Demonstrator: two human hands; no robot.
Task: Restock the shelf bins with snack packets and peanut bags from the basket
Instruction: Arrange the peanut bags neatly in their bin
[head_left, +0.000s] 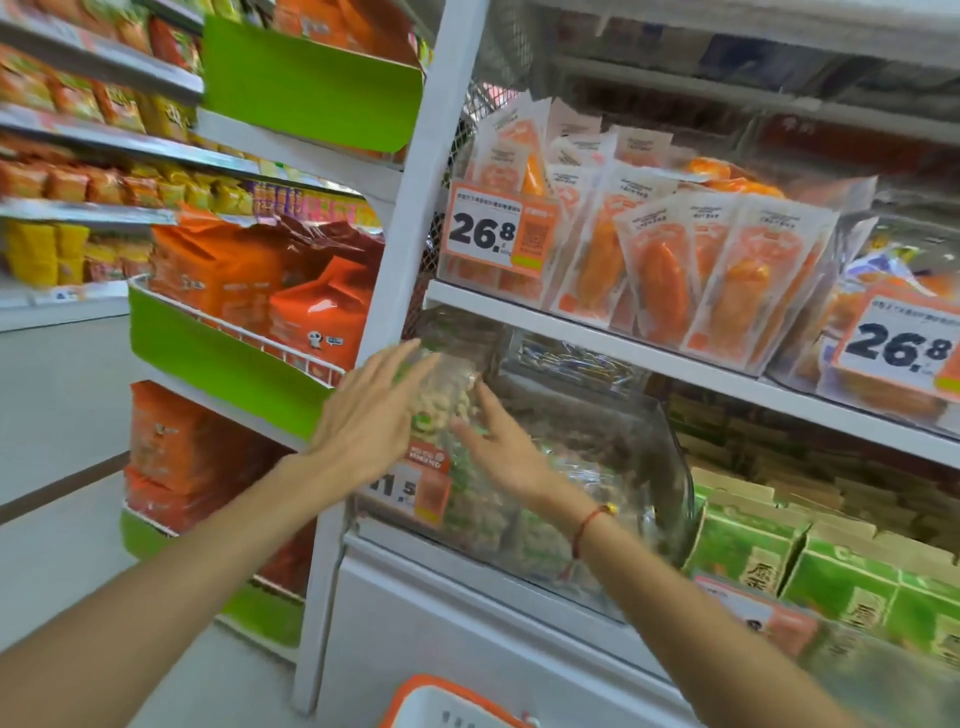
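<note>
two hands meet on one peanut bag (451, 391) held upright at the mouth of a clear shelf bin (670, 467), just under the white shelf edge (649, 348) above it. the left hand (371, 410) lies flat against the bag's left side with straight fingers, and the right hand (501, 447) presses its right side with fingers spread; neither is curled round it. motion blur softens both. the bag fills the narrow gap between the white upright post (410, 218) on the left and the bin's curved clear wall on the right, with little headroom beneath the shelf. more peanut bags (498, 514) lie heaped inside the bin below the hands, and an orange price tag (415, 493) on its front is partly hidden by the left wrist. a red cord bracelet (589, 519) circles the right wrist. on the shelf above, orange snack packets (670, 270) stand in rows behind a price card reading 26.8 (493, 231). green cartons (831, 577) sit to the right of the bin. left of the post, green-fronted wire racks (218, 358) hold orange packs. at the bottom edge, the rim of an orange basket (447, 696) shows between the forearms, well below the bin.
</note>
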